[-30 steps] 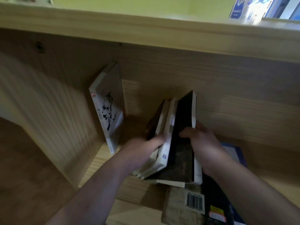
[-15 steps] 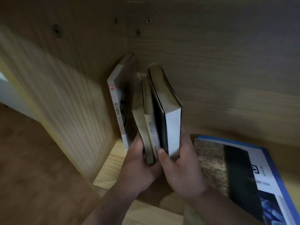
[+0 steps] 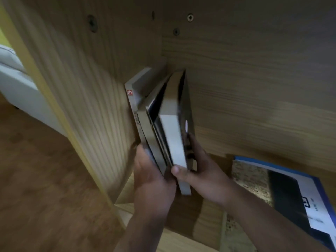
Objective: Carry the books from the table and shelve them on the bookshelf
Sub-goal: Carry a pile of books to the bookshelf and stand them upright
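Wooden panel (image 3: 87,91) at 9 o'clock; books (image 3: 172,139) now pushed against white book (image 3: 134,104), gripped by left hand (image 3: 152,180) and right hand (image 3: 203,171), fingers curled round them; shelving nearly complete.

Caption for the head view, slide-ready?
Left hand and right hand grip a bundle of books against a white-spined book by the bookshelf side wall.

A small red square (image 3: 130,92) at the top of the spine of the white book (image 3: 132,104) carries white letters that look like "ph". Dark characters run down the spine below it, too blurred to read. The blue-edged book (image 3: 312,202) lying flat shows a square emblem and fine print, both illegible.
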`<state>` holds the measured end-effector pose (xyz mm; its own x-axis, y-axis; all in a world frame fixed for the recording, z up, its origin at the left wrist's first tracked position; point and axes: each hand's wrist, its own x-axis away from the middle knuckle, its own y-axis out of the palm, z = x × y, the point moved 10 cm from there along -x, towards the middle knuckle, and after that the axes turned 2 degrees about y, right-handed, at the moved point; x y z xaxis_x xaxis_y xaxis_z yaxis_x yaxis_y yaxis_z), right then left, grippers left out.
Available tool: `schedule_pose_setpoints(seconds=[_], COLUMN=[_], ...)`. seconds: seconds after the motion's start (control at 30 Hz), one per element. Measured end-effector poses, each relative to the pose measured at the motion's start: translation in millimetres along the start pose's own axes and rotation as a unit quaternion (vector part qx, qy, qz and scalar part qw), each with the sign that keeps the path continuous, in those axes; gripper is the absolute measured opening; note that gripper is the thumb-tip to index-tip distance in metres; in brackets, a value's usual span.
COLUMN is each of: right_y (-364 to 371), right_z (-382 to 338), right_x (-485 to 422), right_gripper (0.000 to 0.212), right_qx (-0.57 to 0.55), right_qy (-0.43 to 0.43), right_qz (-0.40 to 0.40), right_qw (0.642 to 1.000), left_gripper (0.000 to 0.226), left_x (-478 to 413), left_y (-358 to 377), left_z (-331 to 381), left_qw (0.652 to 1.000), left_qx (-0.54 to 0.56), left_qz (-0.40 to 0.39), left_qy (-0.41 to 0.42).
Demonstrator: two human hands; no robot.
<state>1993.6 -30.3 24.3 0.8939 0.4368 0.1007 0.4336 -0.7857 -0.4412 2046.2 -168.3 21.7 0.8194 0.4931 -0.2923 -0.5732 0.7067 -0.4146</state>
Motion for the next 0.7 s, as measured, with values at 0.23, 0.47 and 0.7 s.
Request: schedule_pose_setpoints(seconds=[0.23, 0.47, 0.7], right_y=[-5.9, -4.3, -21.2], right_z=[-3.4, -1.7, -6.8], right_x=[-28.0, -32.3, -4.0], right_gripper=[0.078, 0.087, 0.068], right_qx=[0.015, 0.037, 0.003], right_qy=[-0.010, 0.016, 0.065], right_qz=[0.059, 0.111, 0.075], right_qw=[0.998, 0.993, 0.995], left_gripper=[0.061, 0.050, 0.059], left_x=[-19.2, -30.4, 22.3], left_y=[-0.1, 1.7, -27.2], left_z=[-15.9, -28.0, 1.5], left_qw=[0.999, 0.996, 1.000], left_qx=[-0.021, -0.020, -0.008], left_qz=[-0.012, -0.018, 0.025], left_qy=[-0.049, -0.083, -0.008])
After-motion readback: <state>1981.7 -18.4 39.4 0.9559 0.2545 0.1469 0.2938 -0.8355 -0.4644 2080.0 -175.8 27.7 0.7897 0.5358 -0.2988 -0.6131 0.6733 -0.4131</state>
